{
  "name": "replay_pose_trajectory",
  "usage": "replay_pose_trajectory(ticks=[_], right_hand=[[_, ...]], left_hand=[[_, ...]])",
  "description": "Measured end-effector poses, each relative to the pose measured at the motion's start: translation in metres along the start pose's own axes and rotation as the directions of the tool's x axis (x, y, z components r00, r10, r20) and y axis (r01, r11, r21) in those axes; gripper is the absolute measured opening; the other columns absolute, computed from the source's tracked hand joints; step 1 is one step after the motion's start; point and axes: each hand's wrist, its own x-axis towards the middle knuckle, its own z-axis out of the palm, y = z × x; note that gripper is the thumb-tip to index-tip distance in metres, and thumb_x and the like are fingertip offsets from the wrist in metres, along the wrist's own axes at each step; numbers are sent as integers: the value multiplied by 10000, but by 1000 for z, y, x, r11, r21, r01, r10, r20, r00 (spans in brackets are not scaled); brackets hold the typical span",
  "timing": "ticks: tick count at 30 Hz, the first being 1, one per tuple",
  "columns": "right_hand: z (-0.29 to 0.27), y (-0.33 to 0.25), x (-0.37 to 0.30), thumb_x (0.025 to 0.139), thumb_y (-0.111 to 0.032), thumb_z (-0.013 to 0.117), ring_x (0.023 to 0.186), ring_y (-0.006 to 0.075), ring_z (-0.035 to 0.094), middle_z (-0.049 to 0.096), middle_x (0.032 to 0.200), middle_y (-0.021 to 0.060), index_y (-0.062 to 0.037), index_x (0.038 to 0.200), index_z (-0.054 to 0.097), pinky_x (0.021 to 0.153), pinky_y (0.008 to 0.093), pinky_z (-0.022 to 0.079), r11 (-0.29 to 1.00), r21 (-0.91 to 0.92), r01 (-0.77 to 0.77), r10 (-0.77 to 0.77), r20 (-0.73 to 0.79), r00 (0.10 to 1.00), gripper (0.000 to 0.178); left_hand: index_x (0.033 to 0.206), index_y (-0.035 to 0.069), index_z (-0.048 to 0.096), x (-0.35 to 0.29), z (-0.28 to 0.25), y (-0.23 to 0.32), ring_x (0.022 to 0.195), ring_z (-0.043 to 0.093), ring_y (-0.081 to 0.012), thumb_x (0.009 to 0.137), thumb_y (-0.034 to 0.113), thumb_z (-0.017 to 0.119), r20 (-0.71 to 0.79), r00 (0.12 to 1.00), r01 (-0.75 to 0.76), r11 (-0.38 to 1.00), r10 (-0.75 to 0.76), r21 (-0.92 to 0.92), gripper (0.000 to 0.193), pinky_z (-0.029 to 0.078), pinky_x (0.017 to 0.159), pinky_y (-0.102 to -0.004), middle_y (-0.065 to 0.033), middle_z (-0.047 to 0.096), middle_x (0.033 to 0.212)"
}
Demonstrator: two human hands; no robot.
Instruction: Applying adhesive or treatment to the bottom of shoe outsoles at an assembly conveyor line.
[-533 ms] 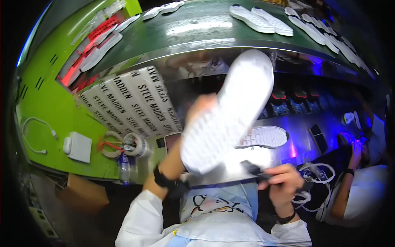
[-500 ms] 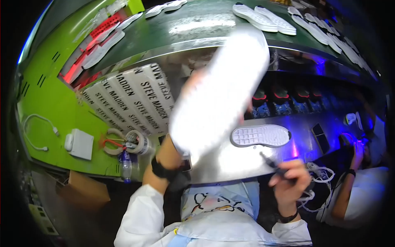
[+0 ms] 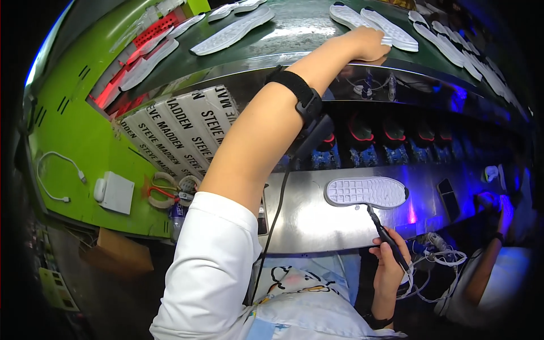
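The largest item is the green work surface (image 3: 303,35) across the top, which carries white soles in several groups. A lime-green table (image 3: 107,150) occupies the left side, and a metal worktop (image 3: 306,224) lies between the person and the shelf area. A box in printed white wrapping (image 3: 170,136) leans at a slant behind the table's near items; an open brown carton (image 3: 122,252) sits lower, beneath the table edge. At the right edge a co-worker's pale sleeve (image 3: 504,277) is visible. On the green surface, one sole (image 3: 235,31) lies alone at a slant, near the red tray (image 3: 156,35). Farther right is a pair of soles (image 3: 399,34), side by side. The left hand (image 3: 367,45) reaches to the near end of the pair's left member, fingers bent downward; the fingertips are hidden, so whether they grasp it cannot be told. A grid-patterned sole (image 3: 365,191) lies flat on the metal worktop, grid face up, its black-marked end pointing right. The right hand (image 3: 388,271) is below it, fingers closed around a black pen-like tool (image 3: 391,243). The tool's tip points up to the sole's near edge; contact cannot be confirmed. A dark flat device (image 3: 447,198) rests right of that sole. White cables (image 3: 439,260) loop beside the right hand. Orange-handled scissors (image 3: 161,191) lie by tape rolls at left.
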Motion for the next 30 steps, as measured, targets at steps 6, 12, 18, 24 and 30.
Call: replay_pose_trajectory(ticks=[6,12,18,24,30], right_hand=[[-6,3,4,835,13,572,772,171,629,618,1011,164,87,1150,537,609,254,526,999,26,-47,48,-71,996,325],[7,3,12,825,5,585,718,173,621,633,978,159,91,1177,518,607,256,505,996,9,-91,91,-25,996,368],[-3,3,25,821,-23,577,697,167,596,625,924,142,73,1127,538,622,267,480,994,109,-8,4,36,999,323],[19,-18,8,724,-40,650,770,209,616,641,934,181,54,982,615,718,292,491,990,109,87,-117,309,944,277],[60,25,26,750,63,607,712,202,610,656,826,128,22,923,643,661,315,463,520,-593,614,-480,392,785,182]], left_hand=[[1185,-18,526,-12,-34,-6,851,639,-308,822,260,587,-306,700,633,759,-646,-153,461,508,740,-440,-222,599,1061],[1213,-18,502,-93,-90,-25,898,637,-280,829,206,589,-68,685,529,560,-725,-638,454,503,791,-395,-200,600,1096],[1268,-65,415,-212,-109,27,920,625,-200,790,75,604,153,782,240,66,-605,-968,533,519,807,-315,-153,603,1084],[1333,-51,346,-377,34,105,909,649,-299,819,263,465,20,947,249,-775,319,580,614,555,766,-394,-244,589,1119],[1369,27,355,-403,107,189,1191,484,-350,960,420,334,262,963,40,-994,64,97,568,425,974,-491,-235,482,1288]])
